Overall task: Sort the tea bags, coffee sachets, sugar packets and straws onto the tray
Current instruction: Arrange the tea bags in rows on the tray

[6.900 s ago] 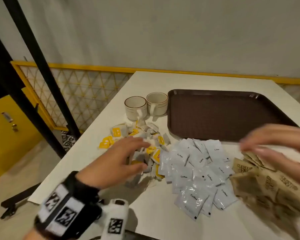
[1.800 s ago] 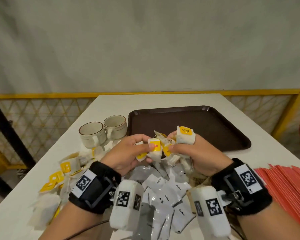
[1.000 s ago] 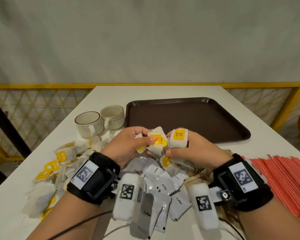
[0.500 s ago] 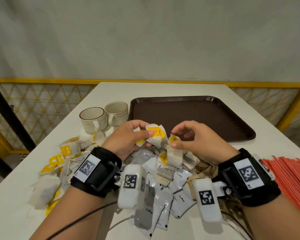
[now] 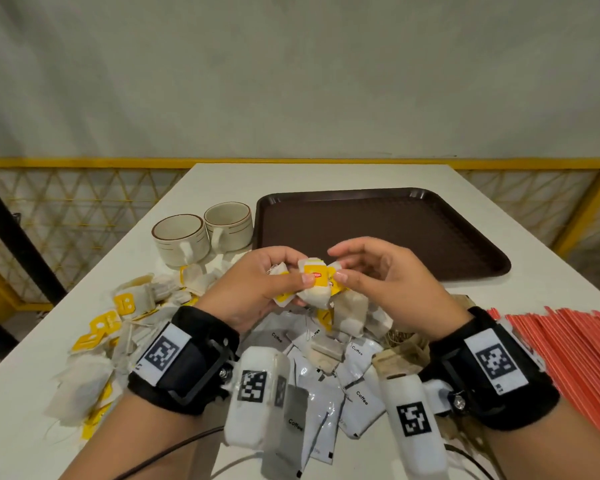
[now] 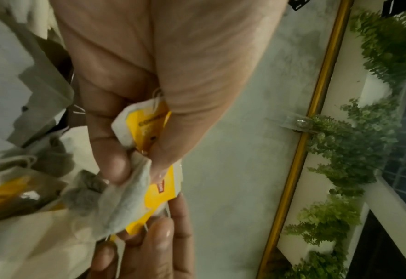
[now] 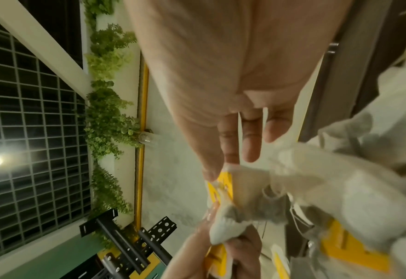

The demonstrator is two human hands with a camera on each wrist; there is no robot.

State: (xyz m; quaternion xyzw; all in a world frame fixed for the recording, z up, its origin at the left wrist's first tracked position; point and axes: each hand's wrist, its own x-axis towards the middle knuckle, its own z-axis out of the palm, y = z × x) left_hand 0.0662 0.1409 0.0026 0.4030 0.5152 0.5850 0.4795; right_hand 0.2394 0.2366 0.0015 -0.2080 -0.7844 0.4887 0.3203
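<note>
My left hand (image 5: pixel 286 275) grips a small bunch of tea bags (image 5: pixel 314 282) with yellow tags, held above the pile; in the left wrist view its fingers curl round the tea bags (image 6: pixel 142 128). My right hand (image 5: pixel 336 266) meets the bunch from the right. Thumb and forefinger pinch a yellow tag (image 7: pixel 223 181) there, and a tea bag (image 5: pixel 350 311) shows just below. The brown tray (image 5: pixel 378 230) lies bare behind both hands. Loose tea bags (image 5: pixel 118 323) spread left, white coffee sachets (image 5: pixel 326 393) lie under my wrists, brown sugar packets (image 5: pixel 400 351) sit near the right wrist, and red straws (image 5: pixel 568 358) lie far right.
Two cream cups (image 5: pixel 181 237) (image 5: pixel 227 225) stand left of the tray. The white table (image 5: pixel 326 174) ends at a yellow mesh railing (image 5: pixel 84 209) behind and to both sides. A black post (image 5: pixel 14 237) rises at the left.
My right hand has moved up and left with its pinched tag until it meets the bunch in my left hand. The left hand still grips its tea bags.
</note>
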